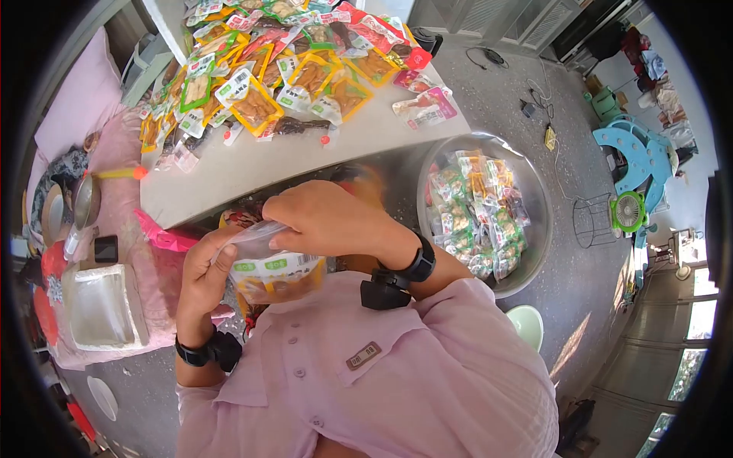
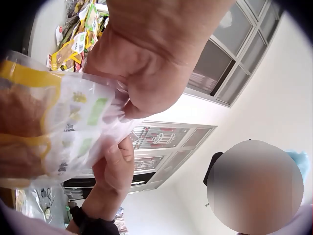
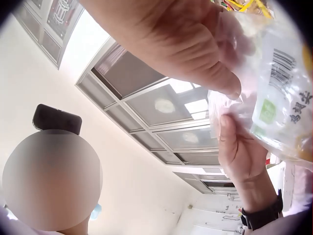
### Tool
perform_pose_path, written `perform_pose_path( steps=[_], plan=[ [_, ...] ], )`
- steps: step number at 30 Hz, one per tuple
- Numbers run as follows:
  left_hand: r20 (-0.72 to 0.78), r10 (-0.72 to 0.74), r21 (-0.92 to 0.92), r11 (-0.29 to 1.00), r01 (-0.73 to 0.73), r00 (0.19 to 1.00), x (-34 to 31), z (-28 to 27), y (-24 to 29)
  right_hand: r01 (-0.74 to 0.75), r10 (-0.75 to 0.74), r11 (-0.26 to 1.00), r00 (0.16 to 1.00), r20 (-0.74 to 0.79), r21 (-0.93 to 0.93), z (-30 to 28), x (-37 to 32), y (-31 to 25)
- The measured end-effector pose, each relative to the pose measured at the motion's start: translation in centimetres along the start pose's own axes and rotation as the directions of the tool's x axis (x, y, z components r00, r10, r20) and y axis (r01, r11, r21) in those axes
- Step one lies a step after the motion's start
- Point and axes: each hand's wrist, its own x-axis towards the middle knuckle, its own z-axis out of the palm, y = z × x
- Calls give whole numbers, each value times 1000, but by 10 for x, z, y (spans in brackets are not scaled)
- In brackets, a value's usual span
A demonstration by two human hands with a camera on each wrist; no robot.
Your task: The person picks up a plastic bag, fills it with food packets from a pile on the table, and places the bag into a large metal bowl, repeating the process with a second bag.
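Note:
In front of the chest, a clear plastic bag (image 1: 282, 276) holds snack packets with white tops and yellow borders. My left hand (image 1: 205, 271) pinches its top edge at one side, thumb against the plastic. The right hand (image 1: 317, 217) grips the same edge further along, its thumb on the film. Seen from the left wrist, the bag (image 2: 63, 122) stretches out from between both hands, with brownish food showing through. A barcode and a green label show on a packet (image 3: 276, 83) inside it in the right wrist view.
A heap of snack packets (image 1: 252, 99) covers much of the pale table (image 1: 366, 149) ahead. To the right, a large metal basin (image 1: 538, 221) contains bagged packets. A green bowl (image 1: 527, 327) sits below it. At the left, a white foam box (image 1: 107, 305) and a phone (image 1: 106, 248) lie on pink cloth.

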Motion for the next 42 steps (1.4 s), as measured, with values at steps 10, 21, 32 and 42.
perform_pose_path(
  steps=[10, 21, 32, 42],
  plan=[
    [297, 326, -69, 945, -320, 898, 27, 20, 43, 18, 44, 949, 981, -188, 316, -20, -79, 34],
    [427, 832, -872, 482, -80, 355, 41, 54, 121, -645, 841, 535, 464, -277, 545, -66, -282, 146],
    [462, 863, -883, 427, 193, 205, 45, 63, 125, -997, 686, 76, 61, -725, -13, 9, -412, 275],
    [225, 883, -974, 209, 83, 411, 27, 73, 121, -781, 750, 618, 551, -367, 91, 111, -246, 281]
  ],
)
